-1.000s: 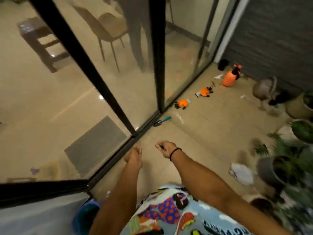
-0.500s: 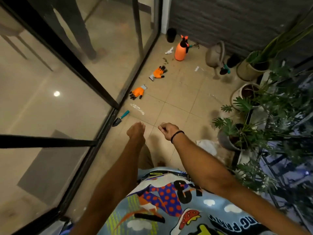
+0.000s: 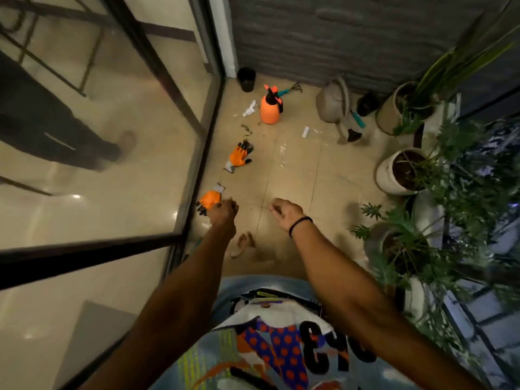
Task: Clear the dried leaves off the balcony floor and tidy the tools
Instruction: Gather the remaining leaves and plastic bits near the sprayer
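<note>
Two orange gloves lie on the tiled floor by the glass door, one [image 3: 209,199] just beyond my left hand [image 3: 223,212] and one [image 3: 239,156] farther on. My left hand hangs loosely curled over the near glove's edge in view, holding nothing that I can see. Loosely curled as well, my right hand [image 3: 284,212] is empty. A few dried leaf bits [image 3: 247,129] lie past the far glove. An orange spray bottle [image 3: 269,109], a teal-handled hand rake [image 3: 289,90] and a beige watering can [image 3: 333,101] stand near the back wall.
The glass sliding door [image 3: 202,153] runs along the left. Potted plants [image 3: 399,171] crowd the right side. A black pot [image 3: 246,78] sits in the back corner. Paper scraps [image 3: 250,108] and clear wrappers [image 3: 282,153] litter the floor. My bare foot [image 3: 244,243] is below my hands.
The view has swung and moved forward along the balcony. The gloves and spray bottle are nearer, and my left hand now hangs over the near glove with curled fingers.
</note>
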`<state>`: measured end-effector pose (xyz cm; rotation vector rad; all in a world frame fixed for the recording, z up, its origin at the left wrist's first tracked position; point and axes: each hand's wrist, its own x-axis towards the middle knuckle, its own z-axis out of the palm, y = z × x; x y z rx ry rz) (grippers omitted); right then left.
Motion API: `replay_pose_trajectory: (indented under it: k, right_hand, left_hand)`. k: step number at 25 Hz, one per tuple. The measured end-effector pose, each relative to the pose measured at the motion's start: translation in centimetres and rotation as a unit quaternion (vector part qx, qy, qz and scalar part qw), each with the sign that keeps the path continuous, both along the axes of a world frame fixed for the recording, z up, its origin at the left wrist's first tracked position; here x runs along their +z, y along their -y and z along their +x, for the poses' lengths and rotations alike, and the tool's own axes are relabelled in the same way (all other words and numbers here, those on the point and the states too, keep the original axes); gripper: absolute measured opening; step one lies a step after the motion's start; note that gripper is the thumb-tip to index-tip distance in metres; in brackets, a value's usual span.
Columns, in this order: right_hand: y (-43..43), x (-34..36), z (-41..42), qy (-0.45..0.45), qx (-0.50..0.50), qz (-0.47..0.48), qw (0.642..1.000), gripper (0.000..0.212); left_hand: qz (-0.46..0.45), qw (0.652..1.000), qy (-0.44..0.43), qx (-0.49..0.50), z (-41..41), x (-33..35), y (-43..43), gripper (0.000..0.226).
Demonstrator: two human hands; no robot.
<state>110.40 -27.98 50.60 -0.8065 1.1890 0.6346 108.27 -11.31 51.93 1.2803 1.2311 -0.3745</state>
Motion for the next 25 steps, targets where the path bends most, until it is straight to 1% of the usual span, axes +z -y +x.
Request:
replay_pose_trajectory:
  k: [1,2,3,4,6,8,10,12,14,15,17,18,20,22,23,25]
  right_hand:
    - [0.7,-0.2,3.2,0.004,-0.025,-0.012,1.0,0.007]
    - [1.5,-0.7,5.9,-0.012,-0.03,-0.029,0.999,0.007]
    - [2.3,-1.3,8.7,-0.005,-0.002,-0.054,0.999,0.007]
    - [2.9,-1.6,12.0,0.005,0.06,-0.079,0.995,0.009]
    - [3.6,-3.7,18.9,0.013,0.081,-0.076,0.994,0.015]
    - [4.4,-6.9,24.6,0.014,0.113,-0.08,0.99,0.013]
    - [5.0,-12.5,30.6,0.003,0.125,-0.098,0.987,0.011]
    - [4.7,-19.2,34.8,0.015,0.181,-0.144,0.973,0.013]
    - [3.9,-27.0,37.5,0.027,0.239,-0.162,0.957,0.011]
    - [3.1,-32.1,38.6,0.034,0.269,-0.182,0.945,0.016]
    - [1.8,-40.8,39.9,0.046,0.319,-0.236,0.917,0.012]
    - [1.1,-44.9,40.4,0.062,0.359,-0.259,0.895,0.009]
    - [-0.3,-52.7,41.3,0.114,0.465,-0.285,0.83,0.012]
    - [-1.2,-59.5,41.8,0.185,0.55,-0.3,0.758,0.027]
    - [-1.7,-62.4,42.0,0.218,0.583,-0.305,0.72,0.034]
    - [-2.6,-67.6,42.3,0.267,0.632,-0.317,0.655,0.042]
  left_hand:
    - [0.004,0.999,0.005,0.031,3.2,0.3,0.7,0.01]
    - [0.014,0.998,0.002,0.053,6.0,0.2,1.2,0.014]
    - [0.017,0.997,0.013,0.081,9.3,-0.4,1.9,0.019]
    - [0.029,0.996,0.016,0.078,12.3,-1.1,2.5,0.021]
    - [0.054,0.995,0.011,0.077,18.1,-4.1,3.9,0.021]
    - [0.084,0.995,0.001,0.057,23.2,-8.1,4.8,0.019]
    - [0.114,0.993,-0.028,0.016,28.0,-13.9,5.7,0.014]
    - [0.16,0.985,-0.056,-0.04,31.3,-20.6,5.9,0.018]
    - [0.193,0.971,-0.082,-0.115,34.1,-27.6,5.6,0.022]
    - [0.207,0.964,-0.09,-0.142,35.6,-31.8,5.3,0.021]
    - [0.226,0.951,-0.103,-0.187,38.5,-39.0,4.5,0.015]
    - [0.238,0.945,-0.1,-0.201,39.7,-42.7,4.0,0.015]
    - [0.294,0.923,-0.052,-0.243,41.4,-50.5,2.8,0.024]
    - [0.332,0.895,0.003,-0.299,41.7,-57.6,1.7,0.038]
    - [0.336,0.882,0.013,-0.329,41.6,-60.9,1.1,0.048]
    - [0.335,0.863,-0.002,-0.377,41.2,-65.9,0.3,0.062]
